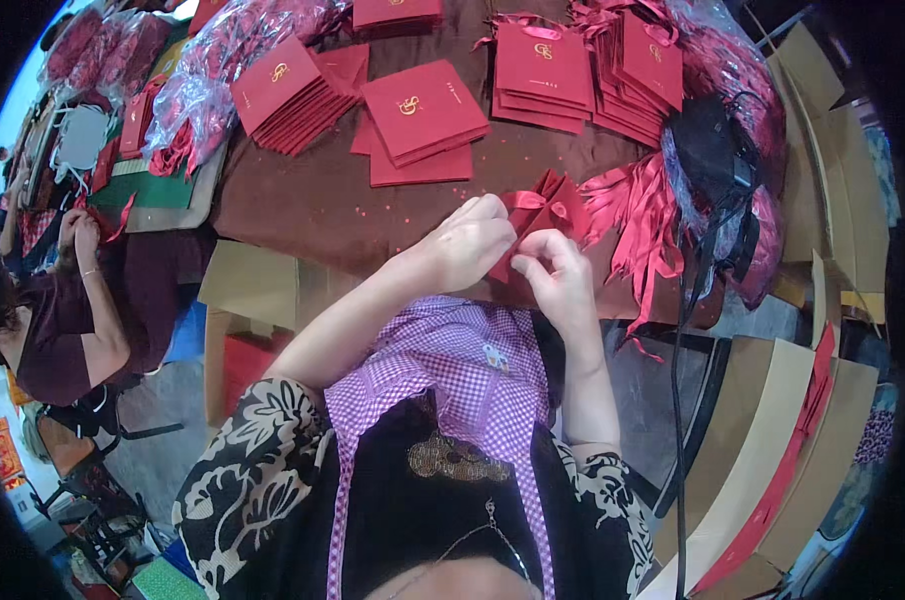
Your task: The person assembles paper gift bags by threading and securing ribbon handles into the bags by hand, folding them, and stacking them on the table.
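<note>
Red bag [536, 218] is held between 2 hands [475, 240].

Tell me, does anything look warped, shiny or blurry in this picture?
Head view: warped toward the rim, the cardboard box at right bowing and black filling the corners; head view: white glints on the clear plastic at upper left; head view: left hand, right hand and red bag show no heavy blur.

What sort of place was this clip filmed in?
Probably a small hand-assembly workshop: stacks of red paper items, a loose bundle of red ribbons, and a co-worker off to the left.
</note>
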